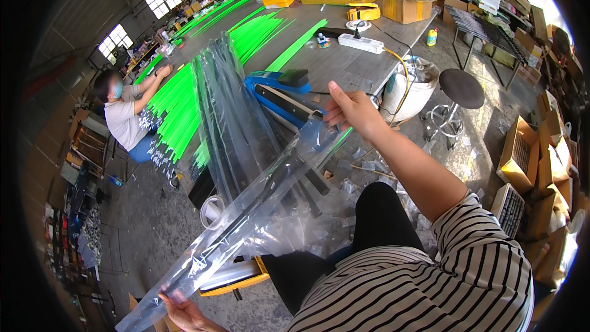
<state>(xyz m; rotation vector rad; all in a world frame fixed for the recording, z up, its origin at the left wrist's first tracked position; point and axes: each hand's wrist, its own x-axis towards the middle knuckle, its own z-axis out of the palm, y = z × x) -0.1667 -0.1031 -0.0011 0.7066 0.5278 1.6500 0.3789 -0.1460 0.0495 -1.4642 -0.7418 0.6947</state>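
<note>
A long clear plastic sleeve [246, 209] stretches diagonally across my lap, with dark strips showing through it. My left hand [184, 315] pinches it close to its lower end. At the upper end my right hand [353, 110] has its fingers bent over the plastic, thumb raised. Just left of that hand stands a blue and black hand-lever bag sealer [283, 93] at the table's edge. A stack of clear plastic sleeves [224, 98] drapes over the edge beside the sealer. Many bright green rods [178, 110] lie in bundles on the table.
A white power strip [361, 43] with cords lies on the grey table [344, 71]. Cardboard boxes [402, 1] and a yellow tape roll [364, 12] stand farther back. Right: a white sack [409, 89] and round stool [462, 88]. A masked co-worker [128, 114] handles rods at left.
</note>
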